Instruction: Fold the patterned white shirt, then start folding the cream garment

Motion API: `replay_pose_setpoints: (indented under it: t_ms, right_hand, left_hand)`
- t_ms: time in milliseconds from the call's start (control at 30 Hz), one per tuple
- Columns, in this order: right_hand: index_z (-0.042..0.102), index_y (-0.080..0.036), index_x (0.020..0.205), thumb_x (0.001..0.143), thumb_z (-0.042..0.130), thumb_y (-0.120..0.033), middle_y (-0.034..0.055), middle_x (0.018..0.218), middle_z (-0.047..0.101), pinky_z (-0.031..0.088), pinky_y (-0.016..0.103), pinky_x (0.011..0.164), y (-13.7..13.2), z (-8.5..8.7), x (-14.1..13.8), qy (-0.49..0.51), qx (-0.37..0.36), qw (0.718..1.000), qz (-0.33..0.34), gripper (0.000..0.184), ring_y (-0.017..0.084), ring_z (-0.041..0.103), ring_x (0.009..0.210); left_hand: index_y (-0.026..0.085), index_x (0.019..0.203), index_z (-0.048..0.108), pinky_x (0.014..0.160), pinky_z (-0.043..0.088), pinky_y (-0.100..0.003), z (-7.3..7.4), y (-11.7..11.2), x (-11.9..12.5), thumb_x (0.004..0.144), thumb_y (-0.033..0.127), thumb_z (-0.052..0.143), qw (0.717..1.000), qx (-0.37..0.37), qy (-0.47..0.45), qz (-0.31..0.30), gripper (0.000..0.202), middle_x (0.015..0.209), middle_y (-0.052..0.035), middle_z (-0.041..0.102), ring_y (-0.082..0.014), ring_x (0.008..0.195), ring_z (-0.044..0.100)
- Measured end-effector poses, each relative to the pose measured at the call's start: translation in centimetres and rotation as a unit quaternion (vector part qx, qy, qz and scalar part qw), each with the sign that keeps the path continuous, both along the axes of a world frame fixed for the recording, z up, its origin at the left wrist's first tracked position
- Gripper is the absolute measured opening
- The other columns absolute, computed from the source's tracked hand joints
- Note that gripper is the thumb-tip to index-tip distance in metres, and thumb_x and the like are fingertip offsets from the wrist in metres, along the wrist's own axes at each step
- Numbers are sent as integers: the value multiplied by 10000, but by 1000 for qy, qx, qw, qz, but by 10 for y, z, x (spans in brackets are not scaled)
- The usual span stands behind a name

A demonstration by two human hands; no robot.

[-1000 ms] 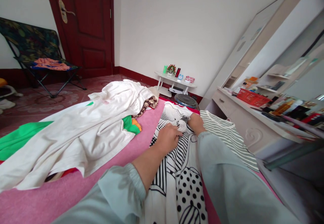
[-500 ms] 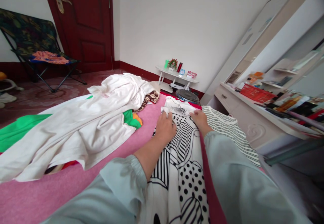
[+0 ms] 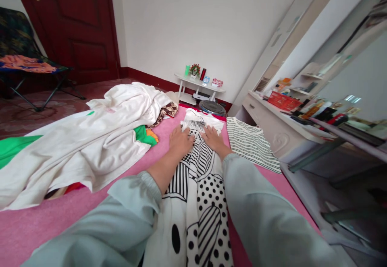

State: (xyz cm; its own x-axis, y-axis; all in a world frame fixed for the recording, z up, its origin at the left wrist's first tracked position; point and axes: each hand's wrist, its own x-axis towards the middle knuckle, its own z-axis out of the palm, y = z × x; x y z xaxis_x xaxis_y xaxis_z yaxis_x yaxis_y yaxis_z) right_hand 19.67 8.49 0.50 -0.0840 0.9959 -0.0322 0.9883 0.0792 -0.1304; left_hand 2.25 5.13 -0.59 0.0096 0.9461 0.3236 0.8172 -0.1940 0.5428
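A black-and-white patterned garment (image 3: pixel 199 202) with dots and stripes lies lengthwise on the pink bed cover (image 3: pixel 75 214). My left hand (image 3: pixel 180 140) rests flat on its far end, fingers stretched toward the white top edge. My right hand (image 3: pixel 212 137) lies flat beside it on the same cloth, fingers apart. Both arms wear pale blue sleeves.
A striped shirt (image 3: pixel 249 143) lies to the right of the garment. A heap of white cloth (image 3: pixel 99 138) with green and orange pieces covers the left of the bed. A dresser (image 3: pixel 281 134) with clutter stands at right; a small white shelf (image 3: pixel 198 85), a dark red door (image 3: pixel 72 25) and a folding chair (image 3: pixel 24 63) stand beyond.
Both hands let go of the bunched cloth, moved toward the garment's far end and now lie flat on it. The view has swung to the right.
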Motion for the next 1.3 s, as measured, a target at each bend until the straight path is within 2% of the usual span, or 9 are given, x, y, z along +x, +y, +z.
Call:
replay_pose_setpoints:
  t_ms: [200, 367, 600, 733, 867, 967, 1133, 1233, 1300]
  right_hand:
    - [100, -272, 1504, 912, 165, -653, 39, 1582, 1, 52, 528, 1136, -77, 4, 7, 44, -44, 997, 55, 707, 254, -36, 1443]
    - [106, -249, 1506, 902, 196, -670, 56, 1575, -32, 40, 482, 1150, -154, 9, 15, 66, -52, 992, 96, 741, 243, -41, 1442]
    - [244, -291, 1475, 937, 346, -541, 51, 1563, 158, 80, 506, 1154, -247, 19, 27, 129, -13, 979, 159, 602, 228, 111, 1438]
    - [418, -284, 1395, 920, 468, -322, 76, 1479, 379, 230, 508, 1125, -286, 20, 38, 208, 43, 956, 204, 479, 225, 324, 1368]
    - [618, -270, 1171, 895, 462, -176, 72, 1272, 568, 405, 421, 1020, -311, 23, 35, 277, 92, 931, 221, 330, 196, 512, 1189]
    - [645, -268, 1074, 890, 472, -149, 57, 1106, 623, 464, 345, 917, -325, 32, 19, 311, 107, 917, 227, 280, 173, 573, 1046]
    - [589, -282, 1173, 869, 484, -123, 42, 1037, 634, 468, 294, 842, -334, 48, -18, 306, 66, 915, 256, 358, 163, 581, 956]
    - [472, -303, 1326, 804, 521, -83, 34, 1052, 624, 472, 275, 780, -329, 49, -35, 289, 30, 923, 250, 568, 158, 587, 885]
    - [536, -298, 1267, 769, 527, -56, 27, 1031, 620, 465, 261, 760, -323, 47, -45, 281, 19, 926, 253, 554, 154, 585, 868]
  left_hand:
    - [95, 1361, 413, 1117, 252, -441, -2, -1, -6, 864, 362, 514, 995, 27, -82, -57, 574, 1478, -189, 316, -312, 1382, 262]
    - [72, 1386, 363, 1142, 214, -416, -1, -25, -26, 839, 248, 524, 987, 5, -81, -135, 597, 1495, -186, 287, -278, 1405, 217]
    - [174, 1257, 564, 1128, 257, -415, 5, -98, -93, 823, 217, 523, 952, -9, -26, -305, 438, 1468, -101, 365, -249, 1348, 341]
    - [235, 1096, 675, 1077, 339, -372, 19, -151, -128, 859, 174, 465, 927, -42, -25, -371, 323, 1419, -60, 422, -214, 1283, 424]
    - [247, 995, 705, 953, 432, -327, 37, -188, -143, 870, 169, 467, 909, -43, -28, -413, 280, 1182, -56, 583, -178, 1071, 555]
    - [242, 958, 702, 893, 447, -313, 49, -205, -138, 885, 184, 467, 893, -44, -47, -446, 254, 1058, -52, 627, -169, 980, 572]
    - [203, 939, 676, 787, 439, -277, 63, -227, -121, 904, 245, 480, 846, -87, -24, -525, 204, 892, -59, 643, -165, 844, 578]
    - [184, 788, 632, 694, 408, -254, 65, -237, -120, 894, 283, 506, 848, -89, 10, -523, 192, 799, -38, 598, -151, 751, 549]
    - [181, 706, 574, 670, 386, -258, 64, -244, -123, 898, 315, 498, 856, -85, 21, -510, 246, 739, -22, 563, -149, 717, 526]
